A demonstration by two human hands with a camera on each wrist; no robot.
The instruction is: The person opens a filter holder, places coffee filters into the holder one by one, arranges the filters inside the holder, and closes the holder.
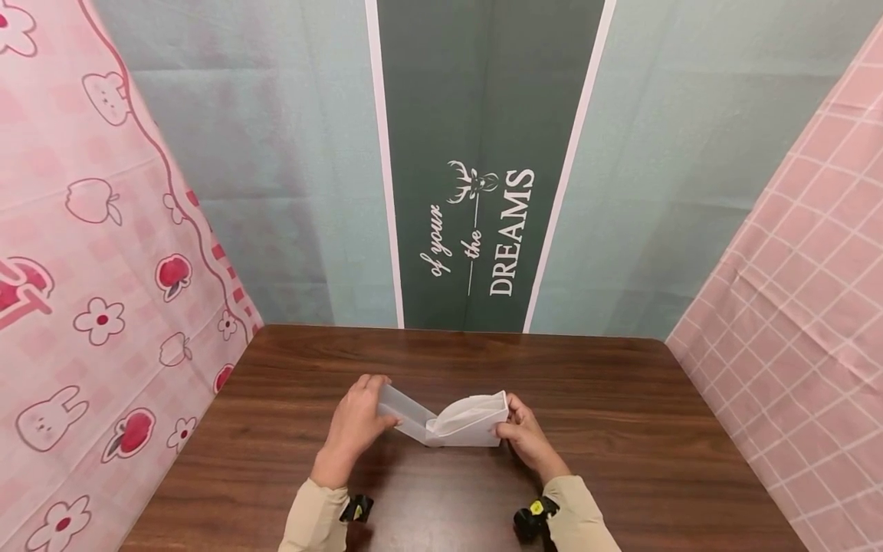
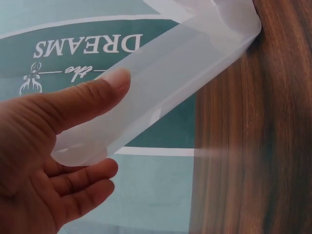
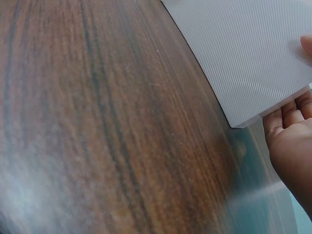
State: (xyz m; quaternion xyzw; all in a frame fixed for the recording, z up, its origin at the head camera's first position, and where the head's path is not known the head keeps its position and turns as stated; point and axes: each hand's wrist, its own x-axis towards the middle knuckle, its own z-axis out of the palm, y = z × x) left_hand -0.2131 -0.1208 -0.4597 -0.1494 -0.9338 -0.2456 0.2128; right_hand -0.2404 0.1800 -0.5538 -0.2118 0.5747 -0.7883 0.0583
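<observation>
A white box (image 1: pixel 469 437) with a ribbed side (image 3: pixel 243 53) rests on the table, its translucent lid (image 1: pixel 407 414) swung out to the left on a hinge. Something white with a curved top edge (image 1: pixel 469 410) sits inside the box; its kind cannot be told. My left hand (image 1: pixel 355 418) grips the lid's free end, thumb on one face and fingers behind, as the left wrist view shows on the lid (image 2: pixel 165 73). At the box's right end, my right hand (image 1: pixel 531 438) holds it between thumb and fingers. The fingers are partly hidden behind the box.
The dark wood-grain table (image 1: pixel 441 506) extends around both hands. Behind it hangs a green and grey-blue cloth (image 1: pixel 476 92) with white lettering. Pink patterned cloths stand along the left (image 1: pixel 103 253) and right (image 1: pixel 800 330) sides. Both wrists wear black straps.
</observation>
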